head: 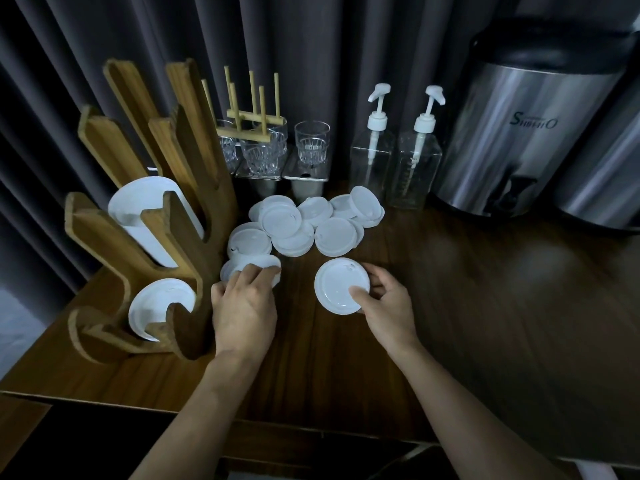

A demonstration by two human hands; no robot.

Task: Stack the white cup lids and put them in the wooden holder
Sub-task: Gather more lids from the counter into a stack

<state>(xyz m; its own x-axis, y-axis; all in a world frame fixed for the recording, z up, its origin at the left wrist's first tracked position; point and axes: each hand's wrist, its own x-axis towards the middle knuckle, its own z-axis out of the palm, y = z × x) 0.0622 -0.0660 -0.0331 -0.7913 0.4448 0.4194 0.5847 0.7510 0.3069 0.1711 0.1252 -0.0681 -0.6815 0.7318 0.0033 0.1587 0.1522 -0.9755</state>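
Dark tabletop [450, 306]: left hand [244, 306] grips a lid [258, 263] beside the holder [194, 268]; right hand [388, 306] pinches another lid [337, 284].

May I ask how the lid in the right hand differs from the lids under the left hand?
The lid in the right hand is single; the lids under the left hand are a small stack. The lid is clear of the pile; the lids lie beside the wooden holder. All are white and round.
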